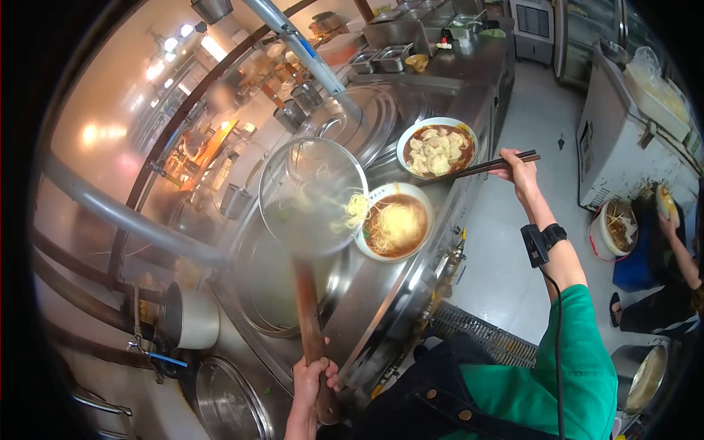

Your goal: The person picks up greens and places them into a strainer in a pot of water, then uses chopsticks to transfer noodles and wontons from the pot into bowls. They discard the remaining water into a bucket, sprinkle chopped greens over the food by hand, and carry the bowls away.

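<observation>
My left hand [317,378] is wrapped round the wooden handle [308,308] of a round mesh strainer [293,172]. The strainer is tilted over the steaming pot, its right edge beside a white bowl [427,199] of noodles in brown broth. Some noodles [355,211] hang at that edge of the mesh. In my right hand [519,172] is a pair of dark chopsticks [488,166], their tips reaching left between the two bowls. Another bowl [474,133], holding dumplings [440,150] in red-brown broth, stands just behind. Steam blurs part of the mesh.
A large cooking pot [273,323] is set into the steel counter [370,293]. Metal lids [370,103] lie behind it. Pipes [128,209] cross the left side. At far right, another person's hand [669,224] is near a waste bucket [603,233].
</observation>
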Action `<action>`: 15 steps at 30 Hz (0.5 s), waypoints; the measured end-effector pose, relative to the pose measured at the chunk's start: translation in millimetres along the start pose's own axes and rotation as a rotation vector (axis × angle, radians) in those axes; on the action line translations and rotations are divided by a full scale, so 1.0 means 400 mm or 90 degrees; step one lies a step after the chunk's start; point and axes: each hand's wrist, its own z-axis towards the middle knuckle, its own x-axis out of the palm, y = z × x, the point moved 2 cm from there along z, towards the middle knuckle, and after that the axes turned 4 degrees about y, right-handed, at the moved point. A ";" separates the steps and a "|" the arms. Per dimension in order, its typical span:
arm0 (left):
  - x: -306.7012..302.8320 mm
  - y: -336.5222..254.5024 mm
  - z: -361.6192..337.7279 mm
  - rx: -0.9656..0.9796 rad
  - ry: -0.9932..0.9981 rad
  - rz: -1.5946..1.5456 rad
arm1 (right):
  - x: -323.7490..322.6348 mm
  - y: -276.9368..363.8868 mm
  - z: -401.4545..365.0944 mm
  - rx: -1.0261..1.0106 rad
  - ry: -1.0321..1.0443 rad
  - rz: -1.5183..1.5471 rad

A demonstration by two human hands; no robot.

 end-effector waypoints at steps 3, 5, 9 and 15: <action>-0.001 0.011 0.004 -0.004 0.004 -0.003 | -0.015 -0.031 0.008 -0.004 0.011 0.021; 0.001 0.013 -0.002 -0.005 -0.003 0.000 | -0.019 -0.048 -0.002 0.001 0.001 0.045; 0.006 0.010 -0.014 -0.013 -0.020 0.003 | -0.035 -0.034 -0.025 -0.004 0.008 0.062; 0.018 -0.001 -0.013 -0.016 -0.018 0.000 | -0.046 -0.027 -0.009 -0.002 0.030 0.108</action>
